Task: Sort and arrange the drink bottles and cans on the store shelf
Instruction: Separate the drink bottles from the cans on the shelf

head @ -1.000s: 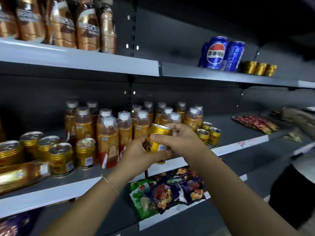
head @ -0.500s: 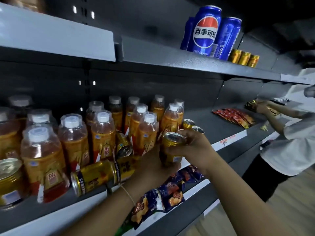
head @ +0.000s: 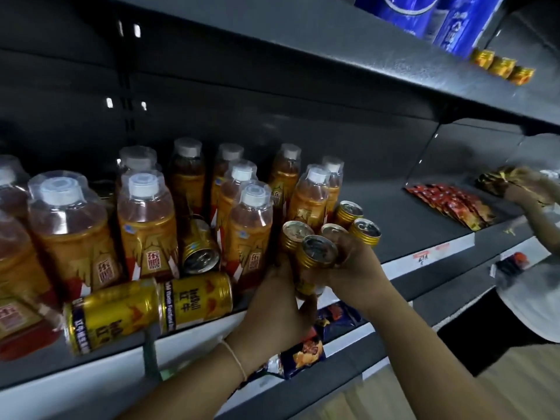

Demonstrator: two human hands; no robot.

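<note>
My right hand (head: 354, 271) grips an upright gold can (head: 318, 253) just in front of the middle shelf (head: 424, 259). My left hand (head: 278, 304) wraps round the same can from the left and below. A second gold can (head: 295, 234) stands against my left fingers; whether they hold it I cannot tell. Three more gold cans (head: 363, 231) stand right behind my hands. To the left are several orange drink bottles (head: 145, 219) with white caps. A gold can (head: 200, 250) leans between them. Two gold cans (head: 112, 316) lie on their sides at the shelf's front edge.
Blue cola cans (head: 424, 13) and small gold cans (head: 501, 66) stand on the upper shelf. Red snack packets (head: 451, 201) lie further right on the middle shelf, where another person's hand (head: 533, 192) works. Snack bags (head: 303, 350) fill the lower shelf under my hands.
The view has moved closer and to the right along the shelf. My hands have carried the gold can rightward, up to the group of standing cans.
</note>
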